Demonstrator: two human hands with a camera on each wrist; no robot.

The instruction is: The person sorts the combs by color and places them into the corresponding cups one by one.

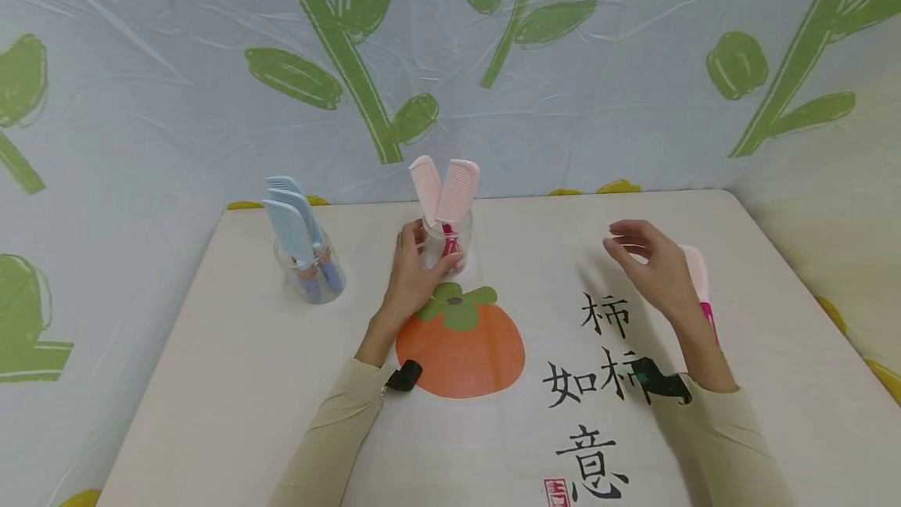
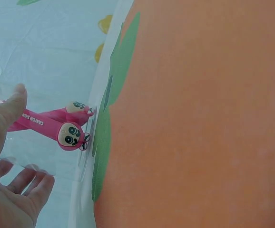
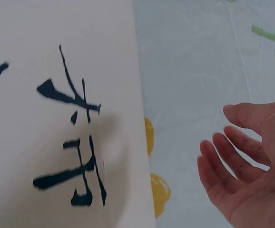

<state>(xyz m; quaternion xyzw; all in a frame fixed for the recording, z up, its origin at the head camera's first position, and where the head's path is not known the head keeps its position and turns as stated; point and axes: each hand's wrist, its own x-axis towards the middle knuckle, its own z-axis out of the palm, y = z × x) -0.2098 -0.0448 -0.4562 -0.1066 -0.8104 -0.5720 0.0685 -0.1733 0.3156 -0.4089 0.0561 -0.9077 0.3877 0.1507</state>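
Observation:
My left hand [image 1: 414, 271] grips a clear glass jar [image 1: 435, 250], thumb across its front and fingers round its left side. Two pink combs [image 1: 459, 188] stand in it with their toothed ends up. Their dark pink handles [image 2: 42, 121] end in small cartoon heads at the jar's bottom in the left wrist view. Above the table at the right hovers my right hand [image 1: 653, 268], its fingers loosely bent and nothing between them. Another pink comb [image 1: 695, 272] with a dark pink handle lies on the table, partly hidden behind the right hand and wrist.
At the left of the table [image 1: 232, 382] stands a second glass jar [image 1: 325, 292] with several light blue combs [image 1: 287, 227]. The tabletop carries a printed orange persimmon [image 1: 461, 358] and black characters [image 1: 598, 460]. A leaf-patterned sheet [image 1: 563, 116] hangs behind the table.

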